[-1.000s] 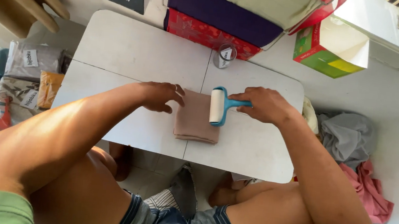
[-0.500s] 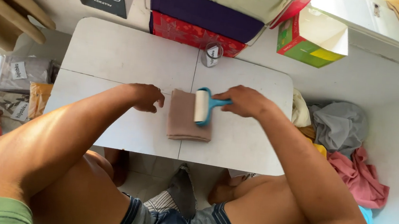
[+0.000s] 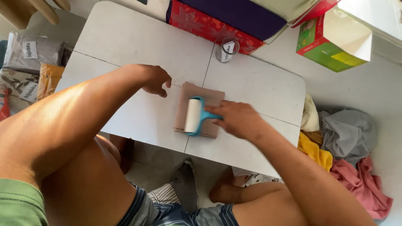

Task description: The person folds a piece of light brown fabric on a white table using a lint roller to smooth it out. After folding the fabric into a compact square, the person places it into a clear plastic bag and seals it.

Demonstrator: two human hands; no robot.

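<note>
Brown folded cloth (image 3: pixel 200 109) lies flat near the middle of the white desk (image 3: pixel 134 42), straddling the seam between the two desk panels, its long axis running from the far edge toward the person. A lint roller (image 3: pixel 194 116) with a white drum and a teal frame sits on the cloth. The drum's long axis is parallel to the cloth's long side, over the cloth's left half and nearer its near edge.

Right hand (image 3: pixel 237 120): closed around the teal handle, which sticks out to the right from the drum. This hand lies directly right of the roller, partly over the right part of the cloth.

Left hand (image 3: pixel 155 79): fingers curled, knuckles resting on the desk just left of the cloth's far left corner. Cannot tell whether a fingertip touches the fabric; it grips nothing visible.

Relation of note: the roller handle is perpendicular to the drum, so the drum rolls left–right across the cloth's short side. The right hand is the nearer one.

A small clear jar (image 3: pixel 227 49) stands beyond the cloth, well apart.
</note>
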